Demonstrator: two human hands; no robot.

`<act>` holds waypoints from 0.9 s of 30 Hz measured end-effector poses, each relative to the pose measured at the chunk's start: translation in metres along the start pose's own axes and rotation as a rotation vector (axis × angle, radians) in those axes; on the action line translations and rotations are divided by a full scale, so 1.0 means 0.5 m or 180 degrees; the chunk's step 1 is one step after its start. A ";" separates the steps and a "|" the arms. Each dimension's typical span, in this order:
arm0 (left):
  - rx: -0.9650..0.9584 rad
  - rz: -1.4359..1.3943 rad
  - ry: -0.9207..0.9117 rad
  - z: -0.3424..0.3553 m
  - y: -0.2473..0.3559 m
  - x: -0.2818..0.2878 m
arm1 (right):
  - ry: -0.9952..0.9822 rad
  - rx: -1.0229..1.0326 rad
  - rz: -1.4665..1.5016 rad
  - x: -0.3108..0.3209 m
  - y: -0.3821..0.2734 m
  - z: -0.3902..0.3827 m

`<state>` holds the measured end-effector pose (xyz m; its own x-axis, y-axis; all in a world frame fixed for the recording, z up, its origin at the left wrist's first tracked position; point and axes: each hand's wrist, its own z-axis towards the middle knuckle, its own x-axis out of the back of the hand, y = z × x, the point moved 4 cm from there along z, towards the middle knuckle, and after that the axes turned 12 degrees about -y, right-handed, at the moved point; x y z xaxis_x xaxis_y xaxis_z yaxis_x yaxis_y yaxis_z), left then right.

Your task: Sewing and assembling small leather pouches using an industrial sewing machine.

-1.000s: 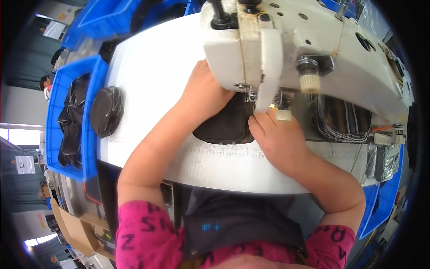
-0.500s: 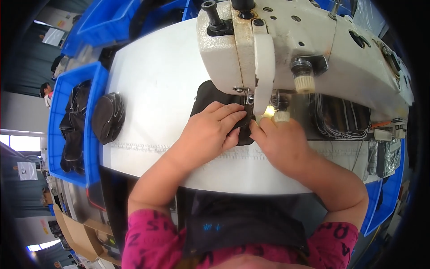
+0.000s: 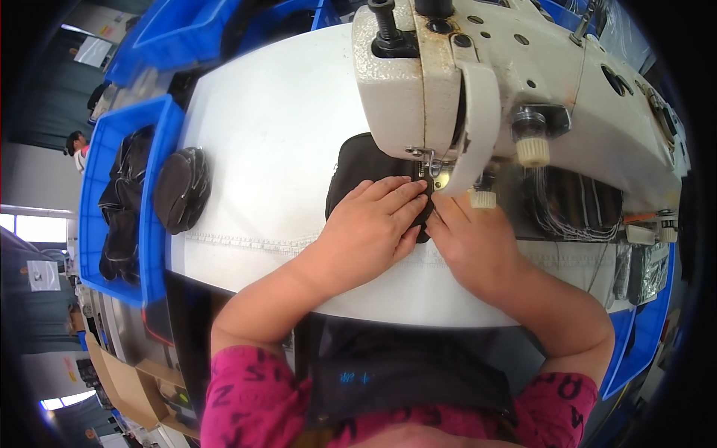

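Black fabric panel [image 3: 367,158]: on bench [image 3: 269,112], under sewing machine [image 3: 399,97].
Left hand [image 3: 370,228]: moved from panel's far side to near; grip flat, unclosed, probably steadying stitching.
Right hand [image 3: 478,246]: at panel's edge; grip unclear.

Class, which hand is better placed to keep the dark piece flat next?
Probably the left hand: it rests across the dark piece, while the right hand is only at the piece's edge.

L hand [image 3: 373,233] on fabric [image 3: 357,166], R hand [image 3: 474,243], sewing mach [image 3: 399,97]

wht tbl [image 3: 284,97] w/ blk pc [image 3: 364,158], dk stack [image 3: 175,194]
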<state>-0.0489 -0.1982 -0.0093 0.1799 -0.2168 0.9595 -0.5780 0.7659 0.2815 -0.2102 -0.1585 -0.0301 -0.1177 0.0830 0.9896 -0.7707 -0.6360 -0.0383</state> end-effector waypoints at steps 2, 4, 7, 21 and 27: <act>-0.0057 -0.0065 -0.0005 0.000 0.001 -0.003 | 0.0097 0.0032 -0.0071 -0.001 0.000 -0.003; -0.0032 -0.0065 -0.0015 -0.001 0.001 -0.001 | 0.0067 0.0042 -0.0113 -0.003 -0.001 -0.007; -0.0001 -0.0078 -0.0018 -0.002 -0.005 -0.003 | -0.0059 0.0043 -0.0076 -0.001 -0.002 -0.003; -0.0063 -0.0095 0.0183 0.010 -0.023 0.000 | 0.0044 -0.0068 -0.0184 -0.003 0.008 0.012; -0.0086 -0.0001 0.0231 0.009 -0.023 -0.004 | 0.0118 -0.0117 -0.0072 -0.004 0.010 0.014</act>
<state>-0.0463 -0.2095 -0.0144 0.2378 -0.1734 0.9557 -0.5565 0.7821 0.2804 -0.2094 -0.1670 -0.0313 -0.1228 0.1258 0.9844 -0.7959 -0.6050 -0.0219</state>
